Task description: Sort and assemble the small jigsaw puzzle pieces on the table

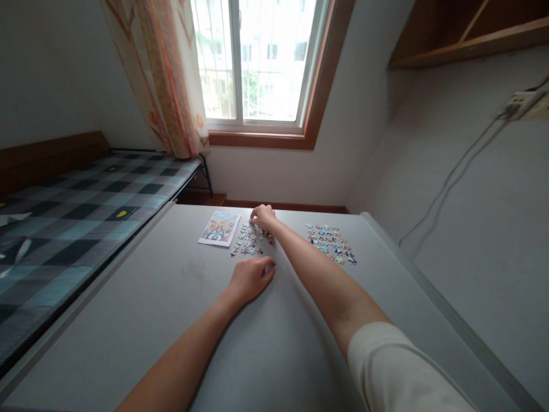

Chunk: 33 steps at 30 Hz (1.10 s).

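Observation:
Loose jigsaw pieces (249,243) lie in a pile on the pale table (171,303). At the far side of this pile, my right hand (262,216) reaches down with its fingertips pinched at a small jigsaw piece. My left hand (252,273) rests on the tabletop just in front of the same pile, its fingers curled in and nothing visible in them. Left of the pile lies a printed picture card (219,229). A second group of jigsaw pieces (332,241), spread in rough rows, sits right of my right forearm, which hides part of it.
A bed with a checked cover (86,212) runs along the table's left side. Ahead are a window (270,63) and a patterned curtain (171,80). On the right wall hang a wooden shelf (472,48) and a socket with a cable (521,106).

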Motion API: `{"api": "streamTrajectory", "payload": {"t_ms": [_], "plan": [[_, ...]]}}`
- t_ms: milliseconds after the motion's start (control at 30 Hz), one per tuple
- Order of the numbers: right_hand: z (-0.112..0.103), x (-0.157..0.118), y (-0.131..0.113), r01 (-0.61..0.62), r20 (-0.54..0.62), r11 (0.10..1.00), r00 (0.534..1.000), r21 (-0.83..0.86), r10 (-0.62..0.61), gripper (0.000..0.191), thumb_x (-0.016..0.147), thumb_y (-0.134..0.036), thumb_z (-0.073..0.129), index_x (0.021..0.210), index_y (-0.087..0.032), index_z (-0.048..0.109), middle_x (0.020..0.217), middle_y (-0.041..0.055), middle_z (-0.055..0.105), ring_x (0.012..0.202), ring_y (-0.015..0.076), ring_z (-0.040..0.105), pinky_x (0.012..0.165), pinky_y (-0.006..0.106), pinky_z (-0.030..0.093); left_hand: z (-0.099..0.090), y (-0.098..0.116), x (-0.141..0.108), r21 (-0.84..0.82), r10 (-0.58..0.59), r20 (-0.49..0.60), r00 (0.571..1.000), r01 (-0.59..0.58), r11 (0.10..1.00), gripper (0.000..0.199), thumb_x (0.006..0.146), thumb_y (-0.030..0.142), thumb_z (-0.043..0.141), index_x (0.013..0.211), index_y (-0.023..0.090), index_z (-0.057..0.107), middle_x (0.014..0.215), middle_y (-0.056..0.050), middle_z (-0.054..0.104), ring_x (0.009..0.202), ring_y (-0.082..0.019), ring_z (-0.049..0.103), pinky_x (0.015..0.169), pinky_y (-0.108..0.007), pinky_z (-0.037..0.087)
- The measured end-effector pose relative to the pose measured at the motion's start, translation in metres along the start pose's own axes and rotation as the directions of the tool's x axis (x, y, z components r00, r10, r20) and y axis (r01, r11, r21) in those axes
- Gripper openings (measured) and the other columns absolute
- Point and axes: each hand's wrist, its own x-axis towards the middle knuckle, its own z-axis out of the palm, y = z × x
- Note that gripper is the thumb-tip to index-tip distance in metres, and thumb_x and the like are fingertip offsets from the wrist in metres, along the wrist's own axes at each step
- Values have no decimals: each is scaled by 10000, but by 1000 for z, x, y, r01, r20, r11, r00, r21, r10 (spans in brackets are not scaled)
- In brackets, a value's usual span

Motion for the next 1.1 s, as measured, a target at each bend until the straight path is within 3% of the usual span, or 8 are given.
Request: {"api": "streamTrajectory", "payload": {"t_ms": [200, 333, 467, 633, 800, 933, 1100], "plan": [[-5, 1, -5, 15, 3, 999, 1000, 28, -15, 124, 696, -275, 718, 810, -229, 705, 993, 59, 658, 1040, 256, 496, 875, 371, 399, 1, 0, 0, 3, 6, -12, 1000, -6, 1000, 233, 872, 335, 457, 997, 280, 645, 818, -2, 696, 696, -150, 612, 624, -246, 364], [-12, -5, -5, 44, -77, 956, 997, 290, -23, 84, 724, -164, 668, 802, -191, 686, 874, 37, 683, 865, 171, 589, 798, 290, 440, 0, 1, 1, -3, -14, -5, 1000, 14, 1000, 243, 868, 335, 460, 1005, 280, 653, 809, 1, 692, 695, -144, 604, 626, -239, 355], [-20, -15, 10, 78, -180, 805, 983, 588, 36, 106, 718, -148, 659, 821, -160, 685, 816, 41, 686, 744, 127, 613, 693, 237, 468, -1, 1, 1, -2, -22, 8, 1000, 22, 1000, 256, 864, 346, 463, 1008, 269, 660, 769, -3, 676, 681, -140, 585, 619, -235, 341], [-21, -48, 45, 99, -246, 648, 959, 755, 141, 95, 688, -186, 653, 770, -142, 672, 767, 47, 677, 698, 136, 617, 662, 261, 490, -2, -1, 2, 8, -9, 2, 1000, 9, 1000, 263, 868, 366, 451, 997, 279, 663, 685, 15, 636, 626, -131, 552, 587, -232, 309], [-9, -95, 61, 55, -161, 435, 964, 899, 210, 173, 663, -241, 656, 797, -131, 651, 743, 41, 656, 652, 134, 636, 624, 261, 499, -1, -2, 2, 3, -17, -3, 1000, 17, 1000, 265, 859, 367, 463, 980, 263, 675, 672, 15, 624, 617, -123, 539, 585, -226, 304], [-1, -124, 58, 45, -155, 433, 963, 900, 221, 160, 661, -252, 639, 777, -142, 641, 746, 39, 657, 636, 132, 629, 582, 246, 480, -1, -2, 2, -17, -39, -12, 999, 39, 999, 278, 861, 382, 463, 997, 258, 671, 672, 16, 624, 603, -120, 532, 588, -223, 313], [8, -144, 53, 155, -281, 478, 937, 864, 205, 185, 691, -300, 619, 795, -149, 643, 794, 52, 667, 676, 143, 634, 629, 264, 488, -1, -3, 1, -61, -63, -42, 997, 61, 996, 301, 857, 363, 465, 1065, 245, 648, 686, 13, 632, 610, -122, 544, 606, -230, 343]]}}
